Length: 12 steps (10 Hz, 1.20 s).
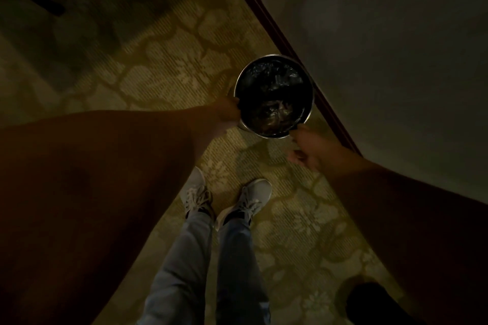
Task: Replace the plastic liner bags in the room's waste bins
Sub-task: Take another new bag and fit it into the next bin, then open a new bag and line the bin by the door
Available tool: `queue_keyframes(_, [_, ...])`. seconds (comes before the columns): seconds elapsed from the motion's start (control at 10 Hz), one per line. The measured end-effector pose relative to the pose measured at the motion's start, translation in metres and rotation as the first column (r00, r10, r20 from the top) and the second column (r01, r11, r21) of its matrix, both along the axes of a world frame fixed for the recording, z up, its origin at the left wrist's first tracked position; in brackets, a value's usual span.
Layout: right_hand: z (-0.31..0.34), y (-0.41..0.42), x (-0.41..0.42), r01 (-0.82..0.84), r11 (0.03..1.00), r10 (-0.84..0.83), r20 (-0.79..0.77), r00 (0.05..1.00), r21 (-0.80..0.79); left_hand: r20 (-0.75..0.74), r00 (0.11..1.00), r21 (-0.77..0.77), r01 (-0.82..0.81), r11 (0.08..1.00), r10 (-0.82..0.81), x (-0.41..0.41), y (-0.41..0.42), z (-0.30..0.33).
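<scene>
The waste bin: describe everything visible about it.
The waste bin is round, seen from above, with a shiny, metal-looking rim. A dark, crinkled plastic liner sits inside and glints where light catches it. The bin stands upright on the patterned carpet, close to the dark baseboard of the wall; whether it touches the baseboard cannot be told. The left hand grips the rim on its left side, and the right hand meets the rim at its near edge; its fingers are too dim to read.
</scene>
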State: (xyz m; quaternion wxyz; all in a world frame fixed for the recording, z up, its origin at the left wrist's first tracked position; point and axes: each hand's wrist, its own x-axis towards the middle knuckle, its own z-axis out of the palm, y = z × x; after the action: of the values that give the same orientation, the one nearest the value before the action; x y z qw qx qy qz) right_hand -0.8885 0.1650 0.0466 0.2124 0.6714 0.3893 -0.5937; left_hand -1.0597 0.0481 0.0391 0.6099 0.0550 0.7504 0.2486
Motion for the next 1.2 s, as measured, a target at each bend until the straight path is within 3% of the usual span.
queue_keyframes(0.1, [0.002, -0.009, -0.011, 0.043, 0.999, -0.044, -0.058, 0.997, -0.014, -0.021, 1.000, -0.001, 0.001, 1.000, -0.001, 0.011, 0.007, 0.007])
queue_keyframes(0.3, [0.050, -0.019, -0.041, 0.084, 0.996, -0.085, -0.031, 0.996, -0.009, -0.118, 0.992, 0.028, 0.052, 0.998, -0.048, 0.004, 0.007, 0.076])
queue_keyframes(0.7, [0.347, -0.063, -0.054, 0.067, 0.997, -0.059, -0.166, 0.984, 0.048, -0.170, 0.969, 0.096, 0.199, 0.975, -0.180, -0.002, -0.025, 0.363])
queue_keyframes(0.8, [0.414, -0.074, -0.042, 0.050, 0.992, -0.027, -0.202, 0.979, 0.113, -0.224, 0.931, 0.100, 0.318, 0.943, -0.290, 0.007, -0.034, 0.450])
queue_keyframes(0.9, [0.470, -0.086, -0.019, 0.031, 0.989, 0.002, -0.228, 0.974, 0.141, -0.250, 0.886, 0.160, 0.435, 0.886, -0.389, 0.022, -0.042, 0.494])
queue_keyframes(1.1, [0.547, -0.104, 0.041, 0.030, 0.963, 0.029, -0.213, 0.977, 0.268, -0.419, 0.758, 0.187, 0.610, 0.770, -0.499, 0.069, -0.046, 0.557])
queue_keyframes(1.2, [0.575, -0.112, 0.086, 0.049, 0.938, 0.019, -0.193, 0.981, 0.342, -0.432, 0.716, 0.193, 0.667, 0.719, -0.548, 0.108, -0.045, 0.574])
